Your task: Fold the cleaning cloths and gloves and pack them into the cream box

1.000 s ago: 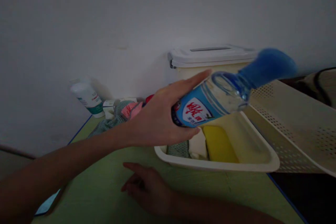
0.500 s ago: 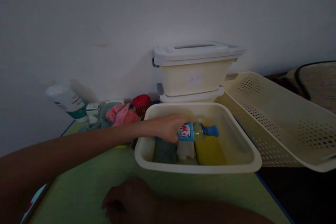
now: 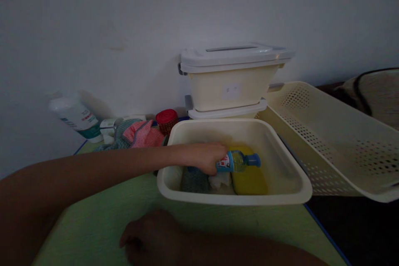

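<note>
Left grip point(image 3: 208, 157) holding blue-capped clear plastic bottle point(image 3: 239, 161), frame centre.
I see it inside cream rectangular plastic tub point(image 3: 237, 199); right grip point(image 3: 152, 235), bottom centre, too dark to tell.

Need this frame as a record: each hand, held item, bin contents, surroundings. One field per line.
left hand: gripping blue-labelled bottle
bottle pose: lying sideways, blue cap toward picture right, over the bin contents; contact unclear
right hand: loosely curled near green table, in shadow; grip unclear
bin: cream, open-topped
bin contents: yellow item, whitish item, grey-green item
behind bin: stacked lidded boxes
picture right: perforated basket
</note>
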### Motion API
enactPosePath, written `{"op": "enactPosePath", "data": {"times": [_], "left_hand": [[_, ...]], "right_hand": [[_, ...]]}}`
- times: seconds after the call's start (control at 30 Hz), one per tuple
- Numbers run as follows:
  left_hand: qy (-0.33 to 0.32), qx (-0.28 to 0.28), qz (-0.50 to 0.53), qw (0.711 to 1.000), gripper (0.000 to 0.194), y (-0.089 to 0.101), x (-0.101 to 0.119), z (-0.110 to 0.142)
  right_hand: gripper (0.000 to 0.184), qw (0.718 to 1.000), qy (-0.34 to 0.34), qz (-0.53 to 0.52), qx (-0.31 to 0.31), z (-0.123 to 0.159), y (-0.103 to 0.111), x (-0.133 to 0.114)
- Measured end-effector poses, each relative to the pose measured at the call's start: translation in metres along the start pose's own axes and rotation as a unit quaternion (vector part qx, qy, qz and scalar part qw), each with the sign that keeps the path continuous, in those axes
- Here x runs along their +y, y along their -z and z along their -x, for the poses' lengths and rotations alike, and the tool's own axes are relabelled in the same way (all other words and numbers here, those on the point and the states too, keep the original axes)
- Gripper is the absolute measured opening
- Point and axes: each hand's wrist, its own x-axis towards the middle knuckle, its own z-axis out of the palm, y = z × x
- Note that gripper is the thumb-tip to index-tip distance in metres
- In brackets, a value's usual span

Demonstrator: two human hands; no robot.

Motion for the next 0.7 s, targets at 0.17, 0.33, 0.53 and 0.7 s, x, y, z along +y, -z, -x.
{"op": "enactPosePath", "data": {"times": [0.17,0.33,0.53,0.7], "left_hand": [[0.039,-0.043,-0.038,0.998,0.030,0.002,0.003,0.004],[0.055,-0.045,-0.051,0.996,0.045,0.005,0.002,0.013],[0.057,-0.051,-0.066,0.995,0.045,0.010,0.007,0.018],[0.048,-0.060,-0.083,0.994,0.044,0.012,0.008,0.018]], "right_hand": [[0.027,1.000,0.002,0.005,0.007,0.002,0.003,-0.003],[0.027,1.000,-0.006,0.010,-0.009,0.002,0.006,-0.004],[0.028,1.000,0.004,0.012,-0.002,0.002,0.004,-0.002],[0.027,1.000,0.002,0.005,-0.007,0.002,0.005,-0.003]]}}
